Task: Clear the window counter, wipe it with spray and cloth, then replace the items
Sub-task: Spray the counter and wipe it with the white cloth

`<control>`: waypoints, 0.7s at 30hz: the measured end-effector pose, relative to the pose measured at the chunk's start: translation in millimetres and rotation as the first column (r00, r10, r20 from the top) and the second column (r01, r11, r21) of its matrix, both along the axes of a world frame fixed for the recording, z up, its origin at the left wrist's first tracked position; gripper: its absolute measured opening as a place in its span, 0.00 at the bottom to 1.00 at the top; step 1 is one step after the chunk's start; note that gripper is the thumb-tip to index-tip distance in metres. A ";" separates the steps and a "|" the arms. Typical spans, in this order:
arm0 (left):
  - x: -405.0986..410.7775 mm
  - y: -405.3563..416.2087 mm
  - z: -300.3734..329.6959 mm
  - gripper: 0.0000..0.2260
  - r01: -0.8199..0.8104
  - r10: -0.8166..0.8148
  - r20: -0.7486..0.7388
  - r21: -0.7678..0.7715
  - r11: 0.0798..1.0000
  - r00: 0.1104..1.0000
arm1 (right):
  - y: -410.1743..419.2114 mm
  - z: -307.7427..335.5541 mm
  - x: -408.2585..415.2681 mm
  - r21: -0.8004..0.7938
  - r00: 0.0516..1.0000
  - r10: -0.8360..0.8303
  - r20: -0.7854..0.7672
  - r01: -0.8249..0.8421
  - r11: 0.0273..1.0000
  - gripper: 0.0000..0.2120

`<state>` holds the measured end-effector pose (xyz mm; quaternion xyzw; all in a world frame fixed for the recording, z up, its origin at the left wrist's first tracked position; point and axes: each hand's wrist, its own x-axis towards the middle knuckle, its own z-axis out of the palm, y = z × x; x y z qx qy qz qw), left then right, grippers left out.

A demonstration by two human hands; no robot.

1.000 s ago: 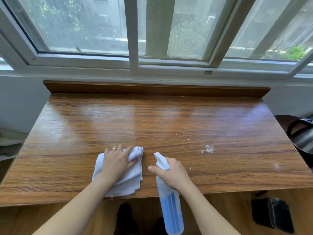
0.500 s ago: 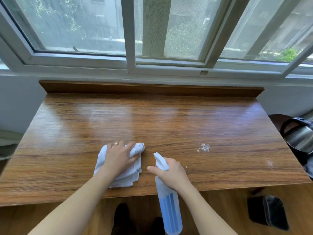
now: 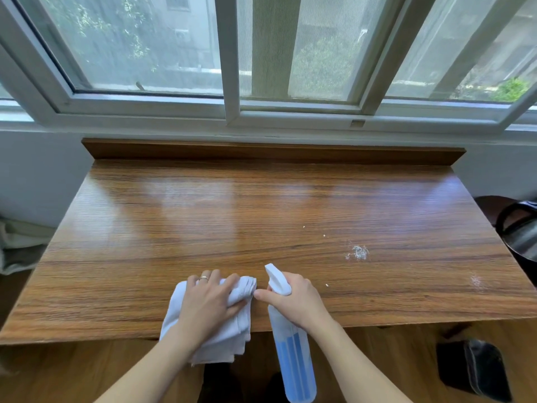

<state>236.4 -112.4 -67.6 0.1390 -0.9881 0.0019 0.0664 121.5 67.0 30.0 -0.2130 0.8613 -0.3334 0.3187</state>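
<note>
The wooden window counter [image 3: 261, 216] lies bare under the window. My left hand [image 3: 210, 301] presses a folded white cloth [image 3: 223, 341] on the counter's near edge; part of the cloth hangs over the edge. My right hand [image 3: 293, 301] grips the neck of a blue spray bottle [image 3: 293, 362] with a white nozzle, held just right of the cloth, its body hanging below the counter edge. A white powdery smear [image 3: 359, 253] and a few white specks sit on the counter's right part, and a fainter smear [image 3: 476, 282] lies near the right edge.
A raised wooden ledge [image 3: 270, 151] runs along the counter's back, under the white window frame [image 3: 232, 112]. A dark kettle-like object [image 3: 520, 234] stands off the right side. A black item [image 3: 473, 370] lies on the floor at lower right. Pale fabric [image 3: 17, 245] sits at far left.
My left hand has drawn the cloth back toward the near edge, so more of it hangs over. The right hand with the bottle has stayed close beside it.
</note>
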 end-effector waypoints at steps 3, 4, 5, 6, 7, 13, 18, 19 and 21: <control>-25.0 -22.3 3.1 0.22 -0.044 0.044 0.026 0.008 0.999 0.999 | 5.1 -1.3 0.3 0.002 1.000 -0.003 0.020 0.003 1.000 0.24; -35.4 -30.4 4.1 0.23 -0.069 0.068 0.040 0.012 0.998 0.997 | 7.1 -1.5 0.2 0.009 1.000 -0.005 0.023 0.005 1.000 0.25; -46.0 -38.5 4.6 0.24 -0.091 0.091 0.053 0.011 0.996 0.994 | 8.8 -1.5 0.1 0.016 1.000 -0.007 0.025 0.007 1.000 0.26; -56.7 -45.7 5.0 0.25 -0.107 0.107 0.066 0.009 0.994 0.992 | 10.5 -1.5 0.2 0.020 1.000 -0.007 0.027 0.006 1.000 0.26; -66.8 -51.7 7.4 0.26 -0.120 0.119 0.080 0.010 0.993 0.990 | 12.2 -1.3 0.2 0.022 1.000 -0.007 0.030 0.007 1.000 0.26; -98.0 -58.1 18.2 0.24 -0.202 0.187 0.166 0.078 0.976 0.968 | 19.0 0.6 -0.2 0.020 0.999 -0.012 0.033 0.012 1.000 0.21; -73.3 -36.1 13.8 0.26 -0.091 0.083 0.087 0.093 0.992 0.993 | 12.9 1.0 -0.3 0.022 1.000 -0.002 0.031 0.001 1.000 0.21; -63.0 -28.6 13.4 0.25 -0.053 0.046 0.070 0.104 0.993 0.996 | 11.3 1.3 -0.6 0.024 1.000 0.001 0.031 -0.002 1.000 0.20; -39.6 -11.3 13.4 0.22 0.000 -0.007 0.062 0.120 0.993 0.998 | 8.2 3.3 -1.5 0.025 1.000 0.006 0.030 -0.007 1.000 0.19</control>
